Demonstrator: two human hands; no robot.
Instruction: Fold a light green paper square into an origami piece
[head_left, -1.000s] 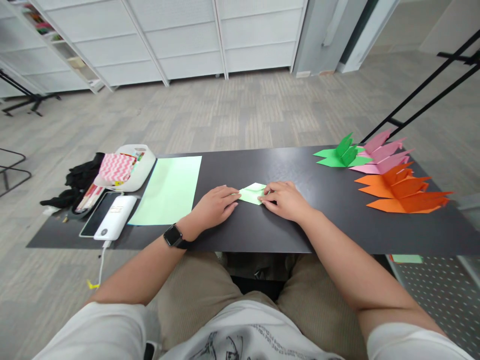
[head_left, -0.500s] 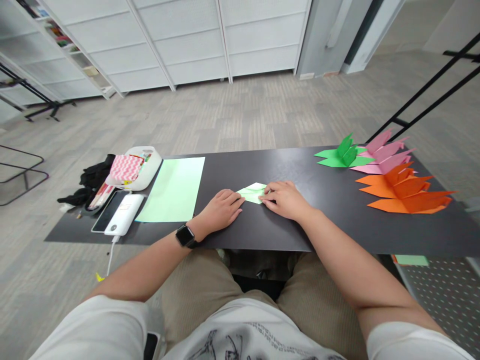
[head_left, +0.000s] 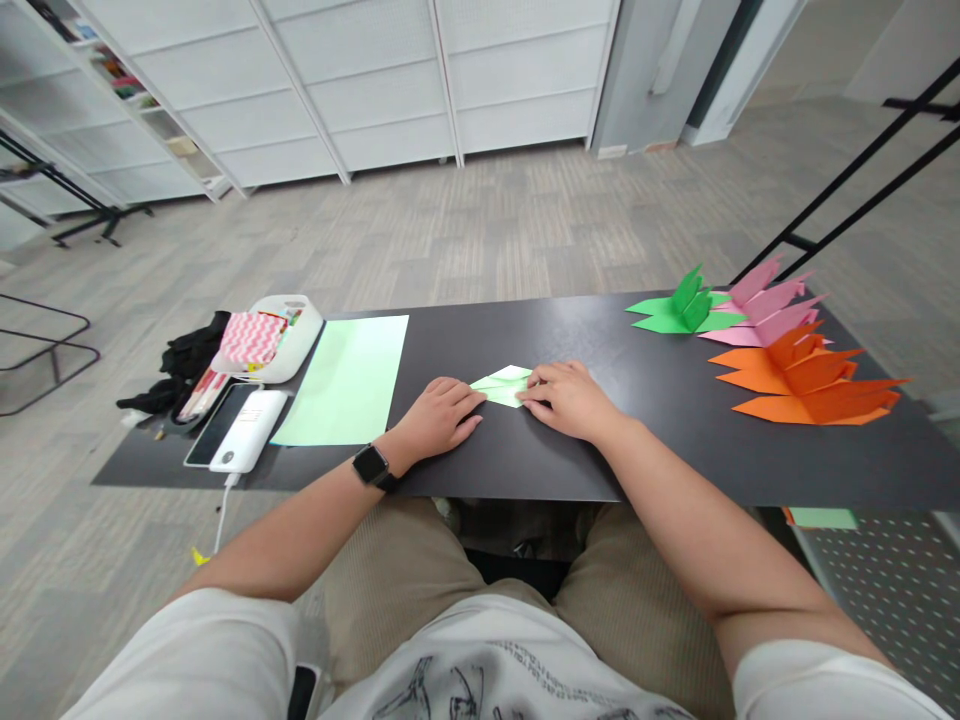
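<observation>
A small folded light green paper (head_left: pixel 505 385) lies on the dark table between my hands, creased, with pointed ends. My left hand (head_left: pixel 439 415) rests palm down at its left tip, fingertips on the paper and thumb apart on the table. At the paper's right end, my right hand (head_left: pixel 570 398) has its fingers and thumb pinched on the edge, covering that tip. Flat on the table to the left is a larger light green sheet (head_left: pixel 345 380).
Folded green (head_left: pixel 686 308), pink (head_left: pixel 772 310) and orange (head_left: pixel 814 385) paper pieces stand at the right. On the left are a white basket (head_left: pixel 300 340), a phone (head_left: pixel 221 425), a white power bank (head_left: pixel 251 430) with a cable, and a black cloth (head_left: pixel 187 350).
My left hand has shifted very slightly to the left along the paper's left tip. My right hand keeps its hold on the right end.
</observation>
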